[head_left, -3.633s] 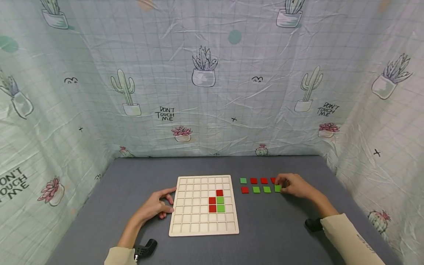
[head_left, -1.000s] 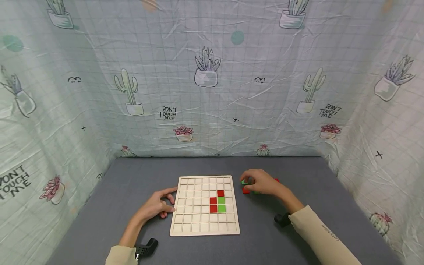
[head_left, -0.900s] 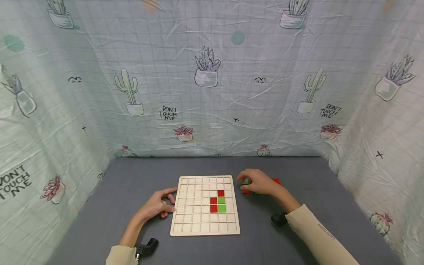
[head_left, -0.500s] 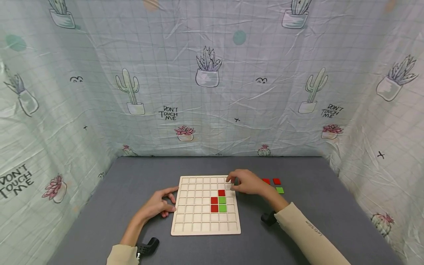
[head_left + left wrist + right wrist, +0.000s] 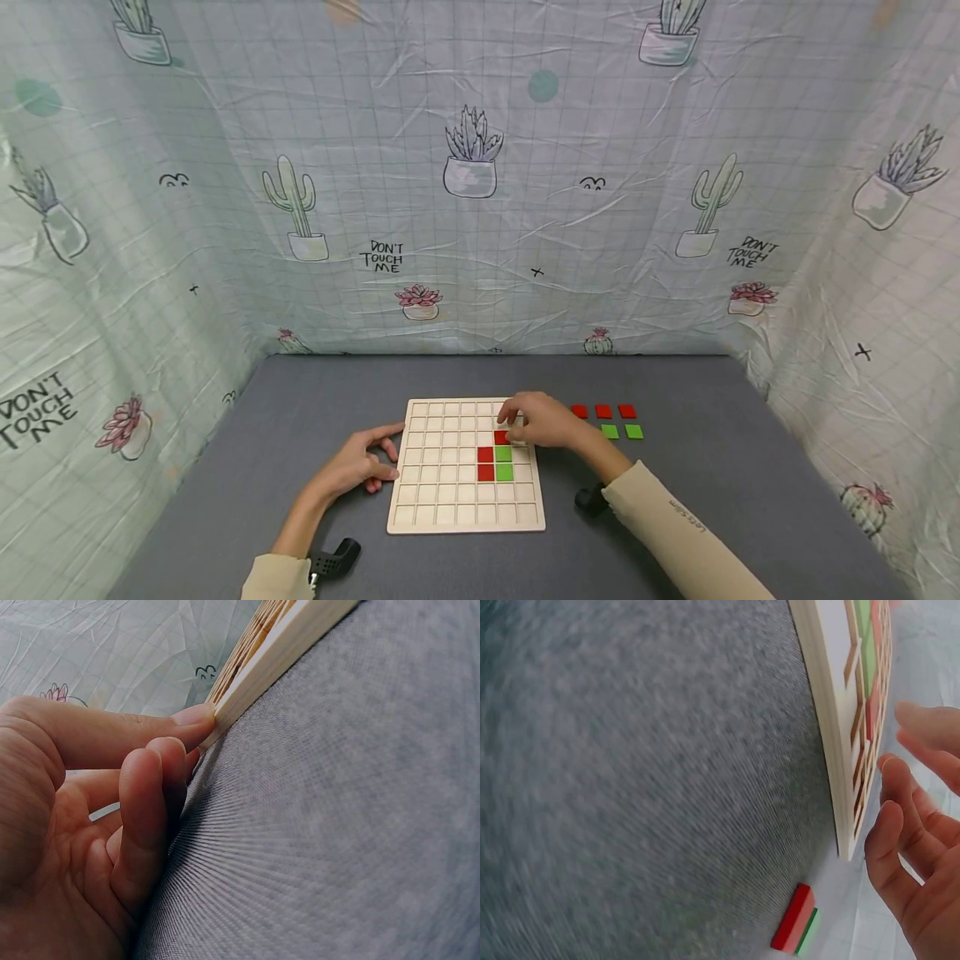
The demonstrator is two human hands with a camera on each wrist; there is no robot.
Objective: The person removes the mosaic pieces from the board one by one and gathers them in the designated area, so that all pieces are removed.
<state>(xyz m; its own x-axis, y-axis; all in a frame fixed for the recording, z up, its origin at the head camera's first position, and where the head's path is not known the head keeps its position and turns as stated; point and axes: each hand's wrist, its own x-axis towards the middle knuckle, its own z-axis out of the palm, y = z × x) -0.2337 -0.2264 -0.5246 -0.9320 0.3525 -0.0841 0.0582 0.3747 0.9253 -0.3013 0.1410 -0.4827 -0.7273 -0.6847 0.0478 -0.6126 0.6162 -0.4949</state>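
Observation:
A pale wooden grid board [image 5: 427,500] lies on the table, with red and green square tiles set in several cells right of its middle. My left hand [image 5: 352,465] rests at the board's left edge, its index finger and thumb spread and touching the rim. In the left wrist view, the thumb [image 5: 150,735] presses the board's side. Over the upper right of the board is my right hand [image 5: 551,419], fingers loosely bent, the thumb beside the topmost red tile [image 5: 501,437]. No tile shows between its fingers in the right wrist view.
Right of the board lie loose tiles in two rows, including a red tile [image 5: 627,411] and a green tile [image 5: 633,432]. My right hand and wrist hide some of them. A patterned cloth [image 5: 480,250] hangs behind the grey table [image 5: 330,379].
My right hand has moved left from the loose tiles to above the board, uncovering several tiles. The left hand stays at the board's edge. The tiles in the grid look the same.

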